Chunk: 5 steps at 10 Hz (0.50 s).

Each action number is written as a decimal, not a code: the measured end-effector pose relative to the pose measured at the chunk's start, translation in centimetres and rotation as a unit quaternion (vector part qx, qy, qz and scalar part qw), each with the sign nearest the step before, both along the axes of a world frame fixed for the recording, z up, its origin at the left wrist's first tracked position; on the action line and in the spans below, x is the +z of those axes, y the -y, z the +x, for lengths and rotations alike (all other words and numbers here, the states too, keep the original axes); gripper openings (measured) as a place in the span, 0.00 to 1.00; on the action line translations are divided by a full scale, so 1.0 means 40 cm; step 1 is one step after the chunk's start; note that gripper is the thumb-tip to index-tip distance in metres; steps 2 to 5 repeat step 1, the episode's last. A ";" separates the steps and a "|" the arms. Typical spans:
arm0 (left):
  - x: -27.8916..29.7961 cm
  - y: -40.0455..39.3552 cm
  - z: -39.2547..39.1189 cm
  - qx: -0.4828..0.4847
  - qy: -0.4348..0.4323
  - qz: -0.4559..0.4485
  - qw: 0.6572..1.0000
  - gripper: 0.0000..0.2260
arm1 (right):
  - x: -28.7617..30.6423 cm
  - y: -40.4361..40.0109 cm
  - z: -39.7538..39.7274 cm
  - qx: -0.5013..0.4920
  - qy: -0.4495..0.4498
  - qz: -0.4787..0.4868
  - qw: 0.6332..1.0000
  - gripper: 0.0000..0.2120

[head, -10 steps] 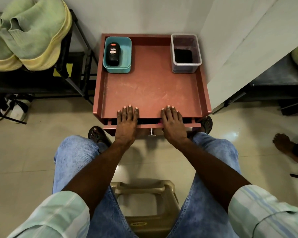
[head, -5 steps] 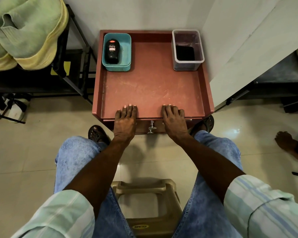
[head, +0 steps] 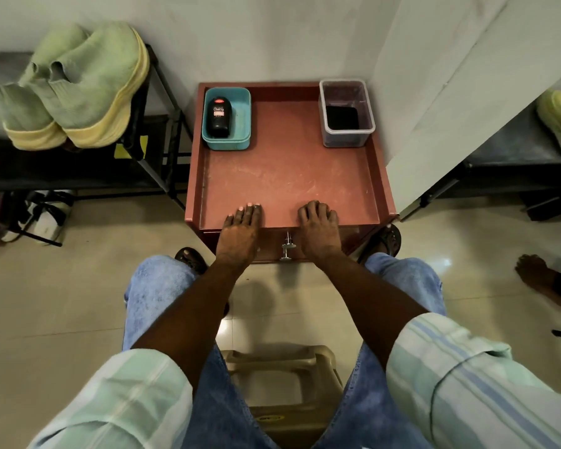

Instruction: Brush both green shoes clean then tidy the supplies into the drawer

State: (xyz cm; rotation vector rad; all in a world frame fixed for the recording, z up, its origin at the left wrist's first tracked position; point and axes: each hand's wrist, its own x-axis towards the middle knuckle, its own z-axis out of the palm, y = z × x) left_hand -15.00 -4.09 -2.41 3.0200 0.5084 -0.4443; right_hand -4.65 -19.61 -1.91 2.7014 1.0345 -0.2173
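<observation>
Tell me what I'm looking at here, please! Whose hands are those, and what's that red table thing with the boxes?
This picture comes from a camera worn on a person's head, looking down, so you see their own arms and blue-jeaned knees. They sit on a stool. The left hand and right hand lie flat on the front edge of a small red cabinet; neither holds anything. Just below is its drawer front, with a metal knob. On top, at the back, a blue tub holds a black bottle, and a clear box holds something dark. The green shoes rest on a black rack to the left.
</observation>
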 end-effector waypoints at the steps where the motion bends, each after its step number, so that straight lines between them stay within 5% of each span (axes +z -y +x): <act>1: 0.045 -0.010 0.011 0.023 -0.021 -0.089 0.996 0.48 | 0.027 0.005 -0.002 -0.013 -0.056 0.018 0.998 0.33; 5: 0.045 -0.010 0.011 0.023 -0.021 -0.089 0.996 0.48 | 0.027 0.005 -0.002 -0.013 -0.056 0.018 0.998 0.33</act>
